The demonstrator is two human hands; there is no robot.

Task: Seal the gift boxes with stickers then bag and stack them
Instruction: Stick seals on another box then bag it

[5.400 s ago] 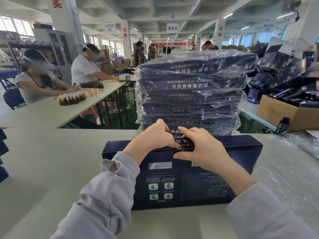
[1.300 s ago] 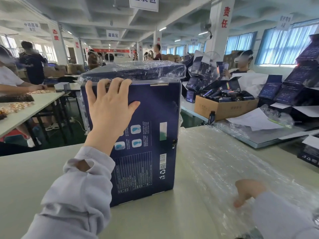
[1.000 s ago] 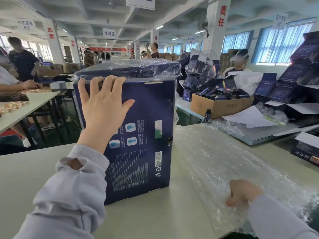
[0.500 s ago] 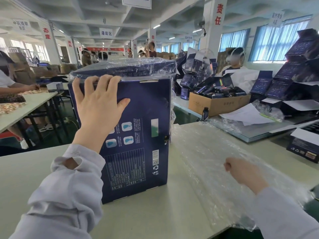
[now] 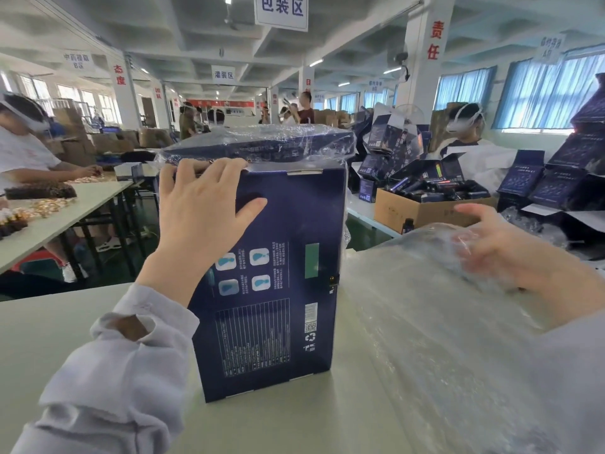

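Head view: rigid navy cardboard gift box (image 5: 288,290) stands on end, centre of the matte pale table (image 5: 65,329). The left hand (image 5: 199,217), 10 o'clock, hooks fingers over its top edge (thumb flat on face). The right hand (image 5: 497,253), 3 o'clock, is blurred behind crinkled clear film (image 5: 425,322); grip indeterminate.

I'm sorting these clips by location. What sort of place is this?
Most likely a factory packing hall: workers seated at long tables, an open cardboard carton of products, and a plastic-bagged gift box.

At centre, the tall dark-blue cardboard gift box (image 5: 281,290) stands on the pale flat table (image 5: 49,339). Plastic-wrapped blue boxes (image 5: 262,145), seemingly stacked, sit behind it. Crinkled clear plastic bags (image 5: 425,322) lie right.
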